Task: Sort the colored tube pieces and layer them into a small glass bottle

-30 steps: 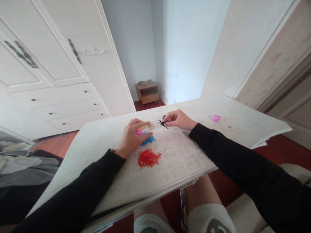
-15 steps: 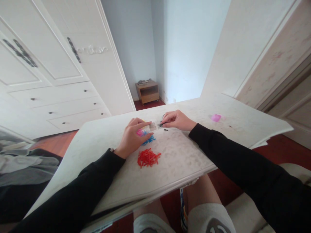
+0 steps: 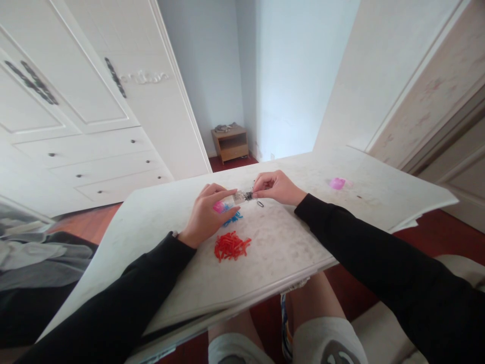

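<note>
On the white table, my left hand [image 3: 206, 212] steadies a small clear plastic box [image 3: 240, 196] between its index finger and thumb. My right hand [image 3: 276, 187] is closed in a pinch at the box's right end, on small black bands [image 3: 248, 195] that look like rubber bands. One loose black band [image 3: 260, 204] lies on the table just below the right fingertips. Beneath my left hand are a blue pile [image 3: 233, 217] and a pink pile [image 3: 219, 207], both partly covered by it. Nearer to me sits a pile of red bands [image 3: 232, 246].
A pink item [image 3: 337, 183] lies on the right part of the white table [image 3: 280, 253], with a small dark bit [image 3: 358, 196] beside it. White cabinets [image 3: 87, 101] stand at the left. Behind the table is a small wooden nightstand [image 3: 229, 143].
My right fingers have shifted very slightly, and the black bands at the box look more bunched. The loose black band lies a little differently. My left hand has stayed in place.
</note>
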Motion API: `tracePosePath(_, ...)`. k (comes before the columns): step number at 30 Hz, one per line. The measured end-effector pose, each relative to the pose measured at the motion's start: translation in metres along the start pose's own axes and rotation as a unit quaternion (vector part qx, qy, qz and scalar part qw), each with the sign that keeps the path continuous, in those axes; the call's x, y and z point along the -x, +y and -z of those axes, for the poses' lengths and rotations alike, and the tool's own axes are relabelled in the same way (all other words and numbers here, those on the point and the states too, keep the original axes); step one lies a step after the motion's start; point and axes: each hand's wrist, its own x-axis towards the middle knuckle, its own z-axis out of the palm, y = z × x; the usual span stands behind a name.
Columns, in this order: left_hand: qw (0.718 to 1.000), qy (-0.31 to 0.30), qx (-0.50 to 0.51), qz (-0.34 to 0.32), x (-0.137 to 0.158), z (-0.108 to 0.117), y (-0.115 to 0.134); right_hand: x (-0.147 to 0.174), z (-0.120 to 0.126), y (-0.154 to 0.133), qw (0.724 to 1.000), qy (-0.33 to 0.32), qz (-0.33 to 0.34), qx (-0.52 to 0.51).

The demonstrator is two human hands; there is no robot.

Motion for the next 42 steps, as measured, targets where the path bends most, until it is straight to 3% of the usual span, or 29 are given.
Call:
tracePosePath(4,1.0,0.007,-0.003,0.009,0.0,0.0,0.001,0.0,0.002,-0.002,0.999,0.006,0.029,0.015)
tracePosePath(8,1.0,0.015,-0.007,0.011,0.0,0.0,0.001,0.002,0.0,-0.004,1.0,0.0,0.002,-0.008)
tracePosePath(14,1.0,0.016,0.001,0.01,-0.001,0.0,0.003,0.002,-0.009,-0.008,0.995,0.057,-0.005,-0.08)
tracePosePath(19,1.0,0.022,-0.012,0.015,-0.001,0.001,0.005,0.004,-0.01,-0.013,0.996,0.074,0.047,-0.011)
tracePosePath(23,0.999,0.023,-0.011,0.028,-0.002,0.002,0.006,0.005,-0.005,-0.016,0.995,0.084,0.048,0.024)
tracePosePath(28,0.993,0.068,0.028,0.089,0.0,0.004,0.005,0.003,0.002,-0.015,0.986,0.137,0.053,0.084)
tracePosePath(30,0.986,0.09,0.088,0.111,0.0,0.003,0.003,0.003,0.003,-0.01,0.984,0.111,0.036,0.137)
tracePosePath(34,0.964,0.097,0.214,0.125,0.002,-0.001,0.0,0.005,0.002,-0.001,0.966,-0.011,0.003,0.259)
tracePosePath(37,0.962,0.092,0.228,0.122,0.002,-0.004,0.0,0.007,0.003,0.003,0.953,-0.071,-0.018,0.294)
tracePosePath(42,0.968,0.091,0.202,0.115,0.003,-0.004,-0.001,0.008,0.005,0.003,0.948,-0.11,-0.038,0.297)
